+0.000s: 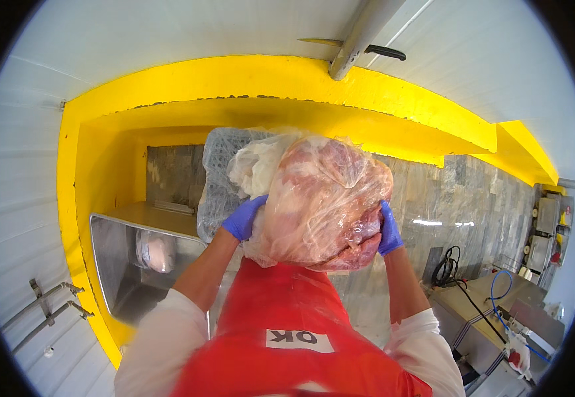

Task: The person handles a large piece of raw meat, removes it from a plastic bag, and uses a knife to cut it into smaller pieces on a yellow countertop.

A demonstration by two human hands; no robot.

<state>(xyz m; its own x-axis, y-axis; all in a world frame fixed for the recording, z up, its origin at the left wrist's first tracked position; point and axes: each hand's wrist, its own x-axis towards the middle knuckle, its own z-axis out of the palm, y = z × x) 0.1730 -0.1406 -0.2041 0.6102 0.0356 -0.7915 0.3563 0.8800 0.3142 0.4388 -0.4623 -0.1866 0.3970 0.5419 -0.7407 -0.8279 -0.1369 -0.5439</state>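
A large piece of raw meat (324, 198), wrapped in clear plastic film, is held up in front of my red apron (281, 298). My left hand (245, 218), in a blue glove, grips its left side by the bunched plastic. My right hand (389, 228), gloved in the same blue, is closed on its right edge, where dark red flesh shows. Parts of the fingers of both hands are hidden by the meat. Behind and to the left lies a grey plastic crate (218, 178) with clear film over it, partly covered by the bundle.
At the left, a steel basin (118, 264) holds a pale plastic-wrapped piece (156, 251). A yellow ledge (247, 76) runs across the far side. A knife (386, 51) rests by a grey pipe (360, 40). Steel equipment (473, 304) with a black cable (447, 268) stands right.
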